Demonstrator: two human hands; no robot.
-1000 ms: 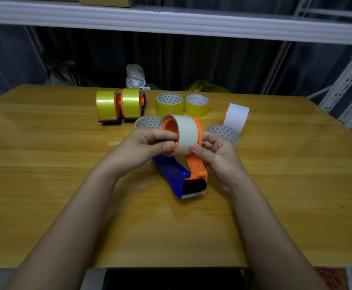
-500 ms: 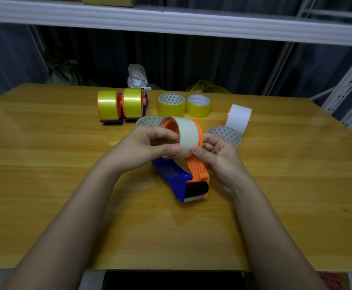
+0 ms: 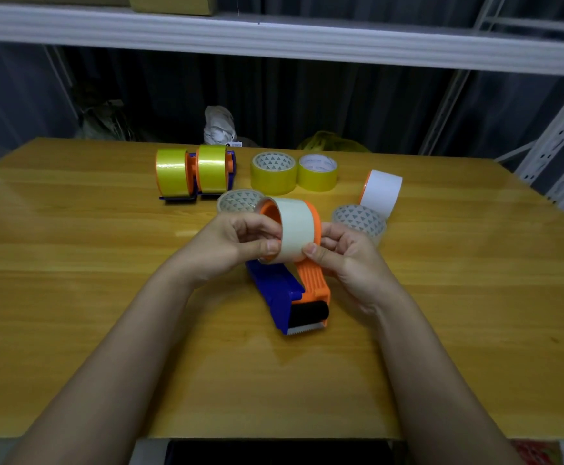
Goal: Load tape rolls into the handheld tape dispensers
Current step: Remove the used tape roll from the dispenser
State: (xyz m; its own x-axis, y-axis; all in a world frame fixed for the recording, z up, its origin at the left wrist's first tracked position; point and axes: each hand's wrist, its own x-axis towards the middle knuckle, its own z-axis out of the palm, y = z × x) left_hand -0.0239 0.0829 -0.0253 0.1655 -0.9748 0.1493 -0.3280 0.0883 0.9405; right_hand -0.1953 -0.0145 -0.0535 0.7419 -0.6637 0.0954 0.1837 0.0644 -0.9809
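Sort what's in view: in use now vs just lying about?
In use: left hand and right hand on the pale tape roll, seated in the blue-orange dispenser.

Lying about: two loaded yellow dispensers, two loose yellow rolls, white roll, two clear rolls.

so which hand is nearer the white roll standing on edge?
Right. The right hand sits just in front of and left of the white roll; the left hand is farther left, beyond the pale roll on the dispenser both hands grip.
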